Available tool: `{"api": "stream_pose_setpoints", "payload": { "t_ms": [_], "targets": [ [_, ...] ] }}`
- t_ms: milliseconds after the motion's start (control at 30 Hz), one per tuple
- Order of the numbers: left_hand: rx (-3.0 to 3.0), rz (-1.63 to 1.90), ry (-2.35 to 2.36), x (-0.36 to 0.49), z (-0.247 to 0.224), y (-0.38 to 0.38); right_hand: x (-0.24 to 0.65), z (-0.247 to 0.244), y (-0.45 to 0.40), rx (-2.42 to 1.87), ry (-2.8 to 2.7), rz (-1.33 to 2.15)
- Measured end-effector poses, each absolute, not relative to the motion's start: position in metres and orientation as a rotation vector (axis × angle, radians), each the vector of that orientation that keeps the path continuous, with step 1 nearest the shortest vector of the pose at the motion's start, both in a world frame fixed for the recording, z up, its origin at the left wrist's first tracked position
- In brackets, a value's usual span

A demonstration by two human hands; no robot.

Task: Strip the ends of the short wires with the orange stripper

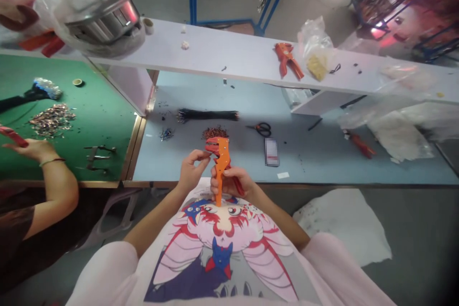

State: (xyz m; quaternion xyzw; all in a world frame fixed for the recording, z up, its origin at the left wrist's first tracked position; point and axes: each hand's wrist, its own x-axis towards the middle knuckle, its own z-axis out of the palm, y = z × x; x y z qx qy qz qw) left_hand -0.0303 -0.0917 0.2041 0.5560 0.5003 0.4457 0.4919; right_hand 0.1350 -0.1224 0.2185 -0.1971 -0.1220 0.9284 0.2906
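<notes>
Gripping an orange hand tool (223,158) in the right hand (241,177), holding it before the shirt (222,272) at the near edge of the blue table (172,160). Pinching with the left hand (192,168) beside its red jaws, not showing whether on anything. Facing a copper-coloured pile (215,132) just beyond, then dark bundled wires (211,114); having scissors (257,127) and a phone (271,152) rightward.

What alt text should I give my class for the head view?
A person's right hand holds an orange and red hand tool, while the left hand is close to its jaws. On the blue bench beyond lie a bundle of dark wires, a coppery pile and scissors.
</notes>
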Motion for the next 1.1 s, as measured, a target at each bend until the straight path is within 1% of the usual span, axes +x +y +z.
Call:
{"api": "stream_pose_setpoints", "payload": {
  "t_ms": [200, 500, 900, 1100],
  "targets": [
    [1.532, 1.088, 1.150, -0.030, 0.208, -0.096, 0.134, 0.219, -0.124, -0.366, -0.373, 2.503],
    [1.727, 1.128, 1.115, -0.029, 0.203, -0.095, 0.137, 0.219, -0.123, -0.331, -0.380, 2.512],
    [1.753, 1.059, 1.139, -0.028, 0.206, -0.090, 0.138, 0.216, -0.118, -0.438, -0.414, 2.491],
    [1.802, 1.036, 1.148, -0.028, 0.202, -0.084, 0.138, 0.213, -0.114, -0.404, -0.395, 2.486]
  ]
}}
